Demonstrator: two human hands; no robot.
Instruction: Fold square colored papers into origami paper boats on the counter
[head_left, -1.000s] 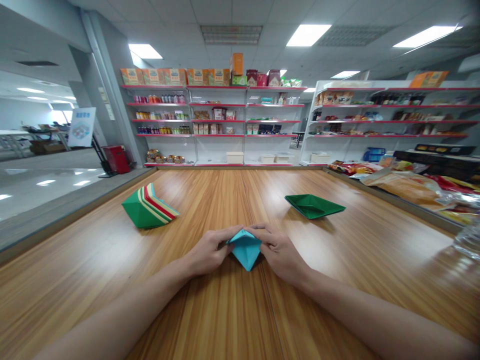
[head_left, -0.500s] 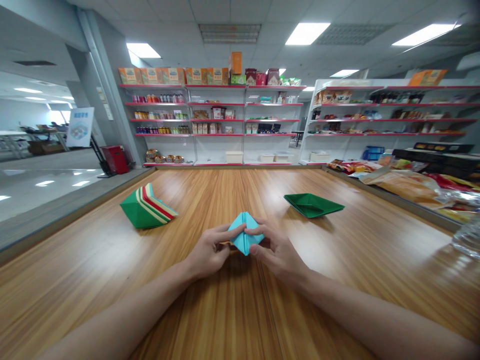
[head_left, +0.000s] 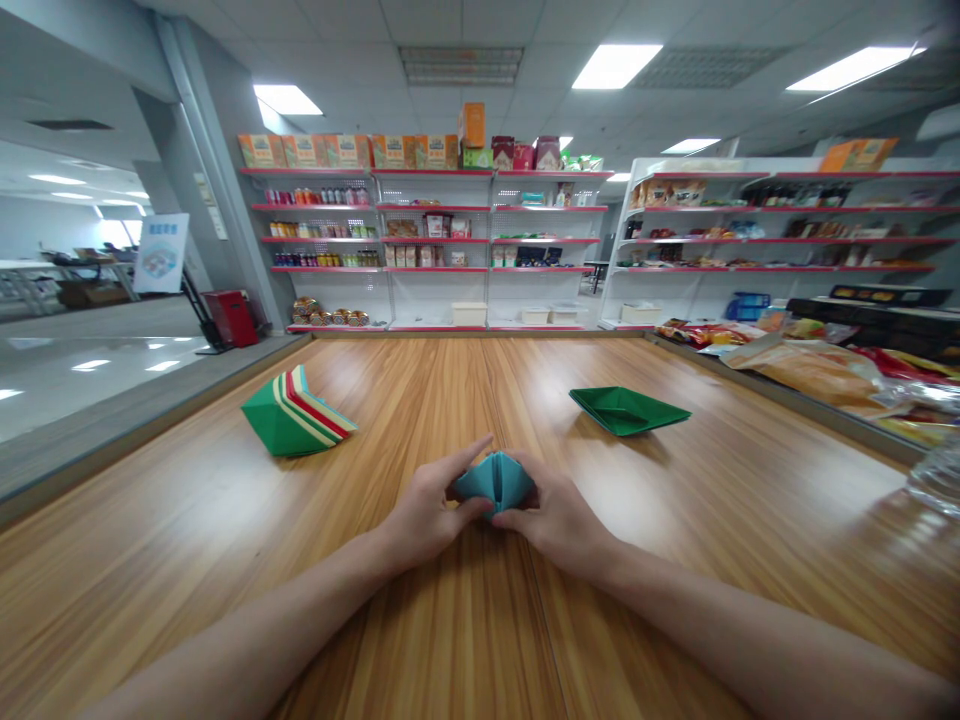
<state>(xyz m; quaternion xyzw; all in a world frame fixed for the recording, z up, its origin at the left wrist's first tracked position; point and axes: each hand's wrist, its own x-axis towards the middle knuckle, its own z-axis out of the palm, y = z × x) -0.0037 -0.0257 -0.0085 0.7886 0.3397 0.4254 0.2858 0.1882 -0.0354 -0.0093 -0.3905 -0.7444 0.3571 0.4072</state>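
Between my hands, just above or on the wooden table point(head_left: 450, 620), is a folded piece of light blue origami paper point(head_left: 491, 482) with a gap down its middle. My left hand point(head_left: 429, 505) grips its left side, thumb at the near lower edge and index finger raised along the far side. On the right side my right hand point(head_left: 559, 515) pinches it, thumb at the bottom and the other fingers behind, mostly hidden. A stack of nested folded papers point(head_left: 296, 415), green outside with cream, red and blue layers, lies to the left. A green folded paper boat point(head_left: 628, 411) rests to the right.
A raised edge point(head_left: 150, 430) borders the table on the left. At the far right stands a clear plastic container point(head_left: 937, 480), partly out of view. Snack packets point(head_left: 810, 370) lie beyond the right border. Stocked shelves point(head_left: 431, 210) stand behind the table.
The blue paper has tilted and its middle gap has opened wider. My fingers have shifted from lying on top of it to gripping its sides, thumbs now at its near edge.
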